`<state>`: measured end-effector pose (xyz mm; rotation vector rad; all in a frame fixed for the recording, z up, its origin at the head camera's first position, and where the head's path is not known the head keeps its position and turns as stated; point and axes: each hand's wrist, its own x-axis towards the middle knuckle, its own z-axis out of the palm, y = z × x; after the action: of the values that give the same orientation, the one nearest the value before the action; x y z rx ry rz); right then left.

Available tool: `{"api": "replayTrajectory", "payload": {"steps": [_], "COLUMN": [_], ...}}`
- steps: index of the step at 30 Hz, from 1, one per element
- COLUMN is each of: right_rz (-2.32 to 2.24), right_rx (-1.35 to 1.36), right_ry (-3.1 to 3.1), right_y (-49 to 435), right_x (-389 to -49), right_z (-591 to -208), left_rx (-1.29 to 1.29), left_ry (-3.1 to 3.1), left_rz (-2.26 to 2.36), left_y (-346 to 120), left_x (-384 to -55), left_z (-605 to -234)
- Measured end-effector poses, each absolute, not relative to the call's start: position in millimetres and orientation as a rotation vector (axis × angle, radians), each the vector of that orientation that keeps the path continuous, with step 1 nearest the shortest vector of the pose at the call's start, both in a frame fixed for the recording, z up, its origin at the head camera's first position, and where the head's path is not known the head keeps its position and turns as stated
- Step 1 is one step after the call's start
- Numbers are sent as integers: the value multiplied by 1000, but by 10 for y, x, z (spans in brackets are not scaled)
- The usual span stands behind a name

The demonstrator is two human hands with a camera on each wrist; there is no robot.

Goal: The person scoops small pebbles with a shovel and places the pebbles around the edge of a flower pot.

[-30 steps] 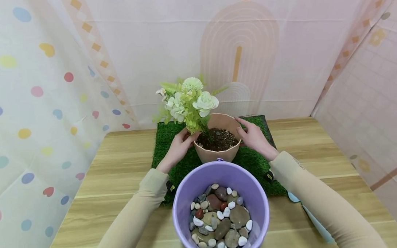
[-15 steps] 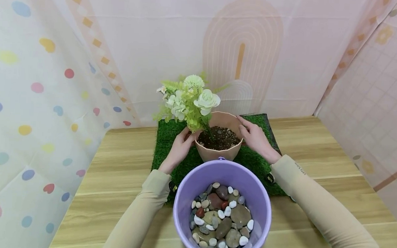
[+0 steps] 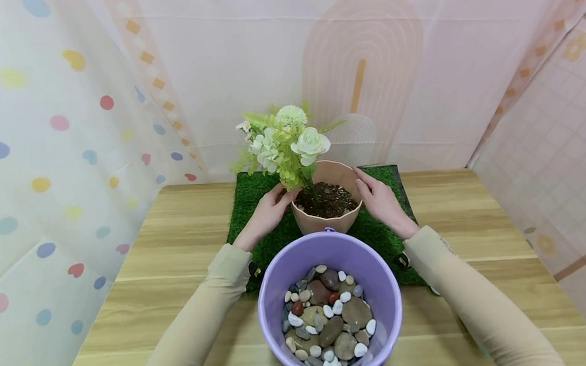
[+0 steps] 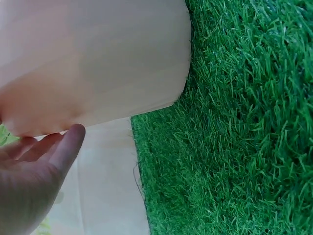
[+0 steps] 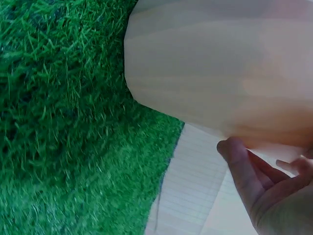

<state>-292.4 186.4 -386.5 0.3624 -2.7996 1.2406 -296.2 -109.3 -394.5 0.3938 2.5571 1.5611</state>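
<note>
A peach flowerpot [image 3: 323, 224] with dark soil [image 3: 332, 198] stands on a green artificial grass mat [image 3: 246, 195]. White and pale green flowers [image 3: 289, 145] rise from its left side, leaning left. My left hand [image 3: 267, 210] holds the pot's left side near the rim, below the leaves. On the opposite side my right hand [image 3: 385, 203] holds the rim, its index finger reaching toward the back. Both wrist views show fingertips against the outer wall of the pot: left hand [image 4: 34, 181], right hand [image 5: 274, 196]. The far fingers are partly hidden.
A purple bucket [image 3: 389, 299] of mixed stones [image 3: 331, 330] stands in front of the pot, between the forearms. Under everything is a wooden table [image 3: 174, 243]. A patterned curtain [image 3: 229, 57] hangs behind and at the sides. The right sleeve mostly covers a light blue object.
The head view has shifted slightly, so pot and bucket appear a little higher and further right. Both hands stay on the pot. The light blue object is now mostly covered by the right sleeve.
</note>
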Motion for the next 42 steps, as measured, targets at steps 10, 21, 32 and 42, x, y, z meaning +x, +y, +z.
{"api": "replayTrajectory", "payload": {"steps": [10,21,32,42], "right_rz": [1057,892,704,600], "right_rx": [483,512,487,523], "right_ry": [-2839,-2887,-2968,-3030], "right_y": [2168,2560,3081,3381], "right_x": [-2653,-2220,-1910,-1626], "right_z": [-3837,-3894,-4132,-4333], "left_rx": [416,555,702,771], "left_ry": [2526,2560,2471,2433], "left_rz": [1572,1646,1709,1711], "left_y": [-1242,-1331,-1321,-1282], "left_x": [-2724,-2361,-2025,-1817], "left_z": [-4003,-3846,-3872,-3959]}}
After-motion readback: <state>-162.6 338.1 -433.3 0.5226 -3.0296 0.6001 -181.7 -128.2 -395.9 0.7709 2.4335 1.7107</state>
